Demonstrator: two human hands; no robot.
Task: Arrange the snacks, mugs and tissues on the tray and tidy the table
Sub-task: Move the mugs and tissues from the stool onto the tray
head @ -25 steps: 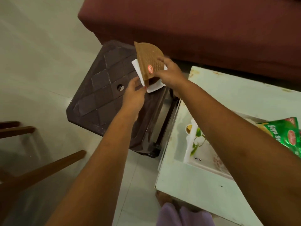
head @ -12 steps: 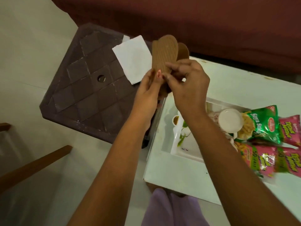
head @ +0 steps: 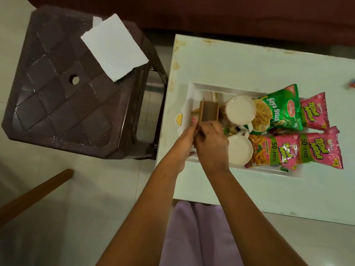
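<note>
Head view: the white tissues (head: 115, 48) now lie alone on the right edge of the brown plastic stool (head: 57, 89), since the brown holder (head: 208, 112) that was lifted off them a second ago has travelled over to the left end of the tray (head: 194, 89) on the white table (head: 249, 60). The left hand (head: 185, 143) and right hand (head: 212, 144) both pinch the holder's lower edge, fingers pressed together, beside two upturned mugs (head: 240, 110) and the snack packets (head: 315, 146). Judging from this, the tissues remain to be fetched.

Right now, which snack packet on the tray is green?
The Soya Sticks packet, at the tray's far side beside a mug; the other three packets are pink.
</note>
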